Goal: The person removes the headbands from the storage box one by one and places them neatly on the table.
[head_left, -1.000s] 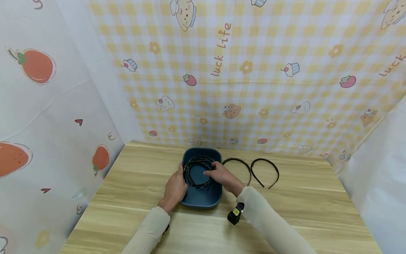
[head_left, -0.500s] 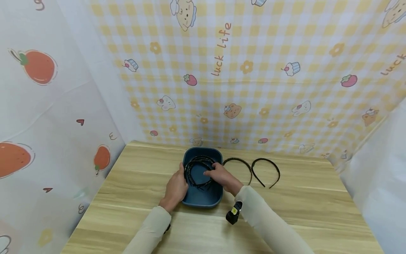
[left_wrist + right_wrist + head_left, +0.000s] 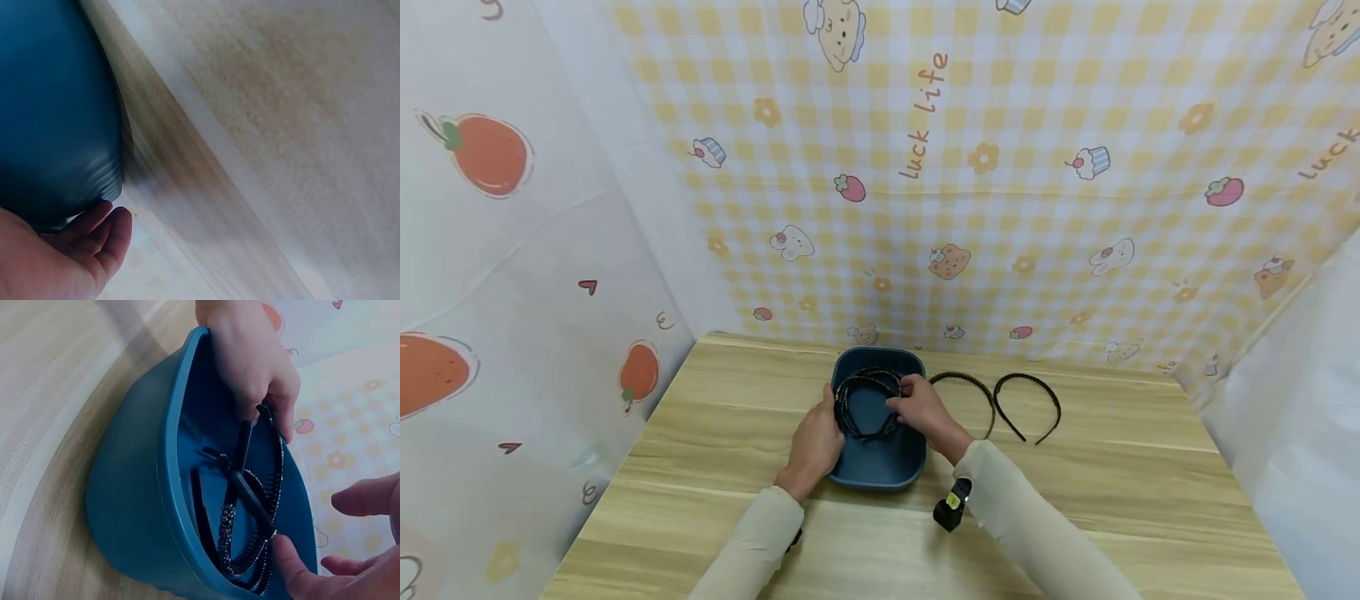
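Note:
A blue plastic bin (image 3: 877, 468) stands on the table with several black hair headbands (image 3: 842, 410) lying nested in it, some with sparkly bands. My left hand (image 3: 815, 442) grips the bin's left side. In the right wrist view, that hand (image 3: 253, 359) reaches over the rim, its thumb at the end of one headband (image 3: 247, 447). Curled fingers (image 3: 112, 240) lie along the bin's outer wall in the left wrist view. My right hand (image 3: 922, 414) is over the bin's right rim, one fingertip touching a headband and the other fingers apart from it.
Two more black headbands lie on the wooden table (image 3: 1112, 500) right of the bin: a ridged one (image 3: 973, 382) beside it, partly behind my right hand, and a thinner one (image 3: 1057, 402) farther right. A patterned cloth wall (image 3: 970, 208) rises behind the table.
My right hand's fingers have shifted slightly inside the bin. The headbands' free ends, which pointed toward me, have moved in closer to the bundle. The left hand and bin stay put.

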`<action>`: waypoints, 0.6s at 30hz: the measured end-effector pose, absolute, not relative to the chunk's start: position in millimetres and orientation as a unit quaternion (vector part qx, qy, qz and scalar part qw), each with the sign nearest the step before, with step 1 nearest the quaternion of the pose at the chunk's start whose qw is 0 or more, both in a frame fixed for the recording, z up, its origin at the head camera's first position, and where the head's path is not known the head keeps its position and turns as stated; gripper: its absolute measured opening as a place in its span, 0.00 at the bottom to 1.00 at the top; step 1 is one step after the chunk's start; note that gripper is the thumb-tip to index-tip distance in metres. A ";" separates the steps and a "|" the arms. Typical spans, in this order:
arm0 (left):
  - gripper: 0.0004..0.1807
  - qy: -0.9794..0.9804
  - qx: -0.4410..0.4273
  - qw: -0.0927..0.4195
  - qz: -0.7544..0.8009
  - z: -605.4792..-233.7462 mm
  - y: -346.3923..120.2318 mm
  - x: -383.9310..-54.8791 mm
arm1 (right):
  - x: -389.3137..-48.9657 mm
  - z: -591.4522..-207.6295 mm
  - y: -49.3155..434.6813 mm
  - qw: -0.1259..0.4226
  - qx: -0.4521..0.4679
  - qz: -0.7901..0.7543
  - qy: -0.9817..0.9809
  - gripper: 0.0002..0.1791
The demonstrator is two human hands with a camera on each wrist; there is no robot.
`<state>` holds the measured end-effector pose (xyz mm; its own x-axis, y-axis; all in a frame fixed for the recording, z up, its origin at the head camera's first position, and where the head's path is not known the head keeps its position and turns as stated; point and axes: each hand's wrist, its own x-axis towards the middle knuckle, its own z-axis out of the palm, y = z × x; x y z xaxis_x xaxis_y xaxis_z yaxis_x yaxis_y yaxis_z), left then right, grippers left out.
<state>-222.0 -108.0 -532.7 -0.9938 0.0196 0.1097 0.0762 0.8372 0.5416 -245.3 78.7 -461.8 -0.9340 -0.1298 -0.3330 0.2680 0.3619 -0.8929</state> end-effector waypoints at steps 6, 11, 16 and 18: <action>0.37 -0.956 -0.033 0.058 -0.285 -532.2 -109.9 -222.5 | -248.4 -461.9 76.9 0.184 0.046 -0.577 0.795 0.31; 0.37 -0.957 -0.029 0.054 -0.282 -531.9 -110.0 -222.6 | -250.6 -467.0 77.0 0.183 0.048 -0.598 0.779 0.27; 0.37 -0.958 -0.028 0.057 -0.280 -532.4 -109.5 -222.4 | -253.0 -475.7 75.2 0.163 0.053 -0.604 0.778 0.23; 0.37 -0.957 -0.028 0.055 -0.283 -533.0 -109.1 -222.0 | -253.1 -478.5 74.8 0.153 0.059 -0.599 0.784 0.21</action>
